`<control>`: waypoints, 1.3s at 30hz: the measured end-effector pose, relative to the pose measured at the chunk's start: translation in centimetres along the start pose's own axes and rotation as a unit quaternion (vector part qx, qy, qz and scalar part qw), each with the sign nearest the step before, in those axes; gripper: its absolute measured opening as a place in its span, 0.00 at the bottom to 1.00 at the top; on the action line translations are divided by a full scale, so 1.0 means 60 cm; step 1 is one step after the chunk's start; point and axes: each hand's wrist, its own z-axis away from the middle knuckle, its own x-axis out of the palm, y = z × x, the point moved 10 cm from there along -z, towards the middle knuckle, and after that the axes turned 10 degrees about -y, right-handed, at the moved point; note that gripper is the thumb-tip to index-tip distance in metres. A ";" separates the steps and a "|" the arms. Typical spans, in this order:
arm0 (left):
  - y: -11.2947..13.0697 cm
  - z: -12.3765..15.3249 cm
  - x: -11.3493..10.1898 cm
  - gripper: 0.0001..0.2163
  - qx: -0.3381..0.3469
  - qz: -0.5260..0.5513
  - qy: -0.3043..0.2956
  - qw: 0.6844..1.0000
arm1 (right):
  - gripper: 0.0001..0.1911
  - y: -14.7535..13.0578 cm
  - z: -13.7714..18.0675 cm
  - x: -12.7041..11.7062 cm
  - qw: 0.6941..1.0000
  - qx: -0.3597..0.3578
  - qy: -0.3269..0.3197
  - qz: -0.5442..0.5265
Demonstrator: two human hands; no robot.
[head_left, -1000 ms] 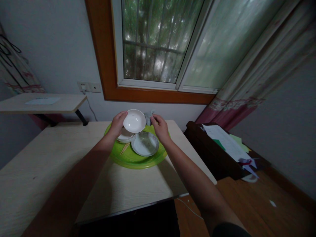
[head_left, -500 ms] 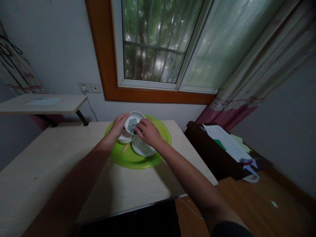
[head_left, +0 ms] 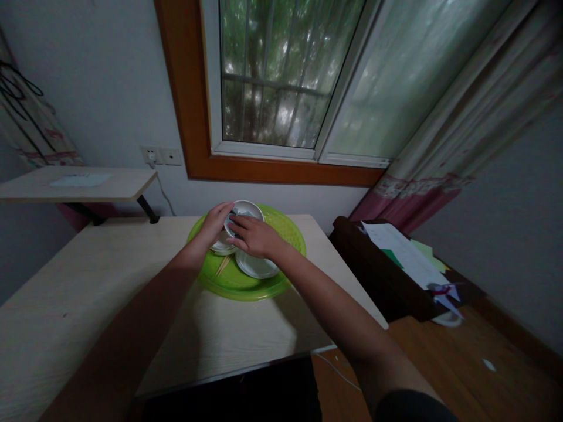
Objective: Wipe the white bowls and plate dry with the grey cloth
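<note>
A white bowl (head_left: 255, 207) is held tilted above the green round tray (head_left: 246, 293), its inside facing me. My left hand (head_left: 217, 221) grips the bowl by its left rim. Inside the bowl, my right hand (head_left: 253, 235) presses a grey-blue cloth (head_left: 245, 213) against the wall, fingers laid over it. Much of the cloth is hidden by that hand. Below the bowl, another white dish (head_left: 221, 244) sits on the tray. A white plate (head_left: 257, 268) lies under my right wrist, and wooden chopsticks (head_left: 223, 265) rest left of it.
The tray stands on a pale wooden table (head_left: 118, 258) near its far edge, against the wall under a window (head_left: 277, 76). A raised shelf (head_left: 118, 183) is at the left. To the right, a dark brown piece of furniture (head_left: 373, 275) carries papers (head_left: 396, 252).
My right hand has shifted slightly left in the bowl, and its fingers have straightened across the cloth. The bowl has moved a little to the right and turned slightly.
</note>
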 end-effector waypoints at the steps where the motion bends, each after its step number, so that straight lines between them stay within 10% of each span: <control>1: -0.001 -0.001 0.000 0.15 -0.005 0.010 0.000 1.000 | 0.32 0.002 0.001 0.001 1.000 0.002 -0.004 0.015; 14: 0.018 0.010 -0.004 0.20 -0.011 -0.025 0.026 0.999 | 0.26 -0.005 0.025 -0.002 0.982 0.151 -0.062 0.090; 25: 0.045 0.011 -0.012 0.17 0.023 -0.069 0.044 0.996 | 0.27 0.014 0.016 0.025 0.938 0.076 -0.019 -0.337; 32: 0.046 0.015 -0.004 0.19 0.016 -0.066 0.016 0.998 | 0.30 0.031 0.055 0.031 0.994 0.041 -0.090 -0.053; 39: 0.035 0.009 0.008 0.22 0.010 -0.051 -0.005 0.999 | 0.22 0.043 0.068 0.011 0.992 0.073 -0.022 0.097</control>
